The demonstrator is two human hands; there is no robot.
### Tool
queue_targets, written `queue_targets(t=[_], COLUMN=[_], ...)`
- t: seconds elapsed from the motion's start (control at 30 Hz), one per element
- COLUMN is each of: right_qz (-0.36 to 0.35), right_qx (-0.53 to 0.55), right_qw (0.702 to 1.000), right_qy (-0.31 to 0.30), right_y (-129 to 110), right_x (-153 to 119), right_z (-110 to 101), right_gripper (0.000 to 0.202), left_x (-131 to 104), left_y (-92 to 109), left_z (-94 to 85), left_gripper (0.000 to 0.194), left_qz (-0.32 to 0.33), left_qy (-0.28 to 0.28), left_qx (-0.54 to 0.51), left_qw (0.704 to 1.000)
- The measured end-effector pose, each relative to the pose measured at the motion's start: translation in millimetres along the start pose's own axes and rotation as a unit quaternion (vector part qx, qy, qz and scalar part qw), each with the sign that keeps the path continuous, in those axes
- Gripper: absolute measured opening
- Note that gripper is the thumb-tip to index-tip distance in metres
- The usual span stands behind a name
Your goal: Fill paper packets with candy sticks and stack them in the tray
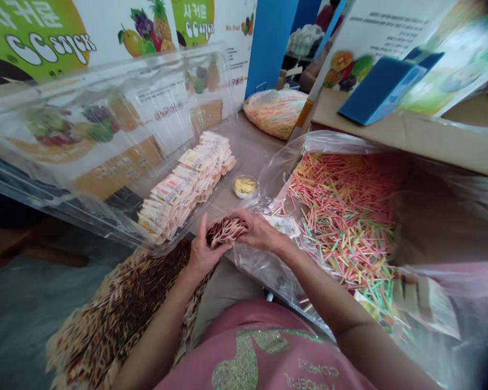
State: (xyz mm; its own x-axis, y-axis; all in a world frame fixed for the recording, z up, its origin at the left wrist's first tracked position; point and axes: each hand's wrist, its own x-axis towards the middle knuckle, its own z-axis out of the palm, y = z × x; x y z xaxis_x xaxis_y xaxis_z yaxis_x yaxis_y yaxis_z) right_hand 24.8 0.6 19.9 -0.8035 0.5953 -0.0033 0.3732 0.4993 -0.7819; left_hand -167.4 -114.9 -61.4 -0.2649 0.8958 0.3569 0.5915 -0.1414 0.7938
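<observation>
At near centre, left hand and right hand, half-closed, grip brown-and-cream fanned paper bundle. Left, in clear plastic container, row of white printed packets looks done. Right, thin pink-yellow-green sticks lie loose; near left, brown-and-cream layered pile, both seemingly remaining.

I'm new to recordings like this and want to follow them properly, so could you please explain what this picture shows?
There is no machine here: a person works with bare hands, and the single view comes from a camera worn on their head, looking forward and down. The left hand and right hand hold a small bunch of thin packets between them. On the tabletop, a clear plastic container holds a row of printed packets. Nearby is a small round dish with yellow pieces. To the right, many thin coloured sticks lie loose by clear plastic sheeting.
</observation>
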Motion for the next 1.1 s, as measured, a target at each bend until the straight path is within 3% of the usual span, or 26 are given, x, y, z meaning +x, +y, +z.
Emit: queue_targets(t=[0.1,0.17,0.3,0.4,0.47,0.63,0.8,0.87,1.0,1.1], right_qz=[-0.012,-0.042,-0.072,-0.056,-0.046,-0.036,-0.015,-0.004,0.006,0.012], right_qx=[0.015,0.046,0.054,0.009,-0.020,-0.099,-0.163,-0.181,-0.197,-0.184], right_qw=[1.000,0.997,0.991,0.996,0.997,0.994,0.987,0.983,0.979,0.982], right_qy=[0.023,0.054,0.100,0.069,0.052,0.032,-0.013,-0.030,-0.053,-0.043], right_y=[3,5,12,18,19,7,-10,-14,-18,-17], right_x=[0,-2,-6,-7,-7,-9,-4,1,6,3], right_z=[2,3,5,8,8,-1,-13,-16,-17,-12], right_gripper=[0.087,0.074,0.057,0.056,0.055,0.085,0.098,0.086,0.042,0.031], left_x=[10,17,26,26,25,27,33,36,39,36], left_y=[4,11,20,20,20,34,55,61,69,70], left_z=[2.3,-0.3,-7.5,-11.1,-15.6,-34.2,-40.6,-39.5,-34.5,-28.7], left_gripper=[0.060,0.045,0.044,0.037,0.046,0.077,0.067,0.059,0.035,0.019], left_qz=[-0.032,-0.019,0.017,-0.011,-0.016,0.012,-0.004,-0.021,-0.037,-0.021], left_qy=[-0.011,-0.016,-0.023,-0.078,-0.100,-0.095,-0.112,-0.127,-0.170,-0.163], left_qx=[-0.020,-0.046,-0.065,-0.075,-0.071,0.054,0.144,0.155,0.117,0.085], left_qw=[0.999,0.999,0.997,0.994,0.992,0.994,0.983,0.979,0.978,0.983])
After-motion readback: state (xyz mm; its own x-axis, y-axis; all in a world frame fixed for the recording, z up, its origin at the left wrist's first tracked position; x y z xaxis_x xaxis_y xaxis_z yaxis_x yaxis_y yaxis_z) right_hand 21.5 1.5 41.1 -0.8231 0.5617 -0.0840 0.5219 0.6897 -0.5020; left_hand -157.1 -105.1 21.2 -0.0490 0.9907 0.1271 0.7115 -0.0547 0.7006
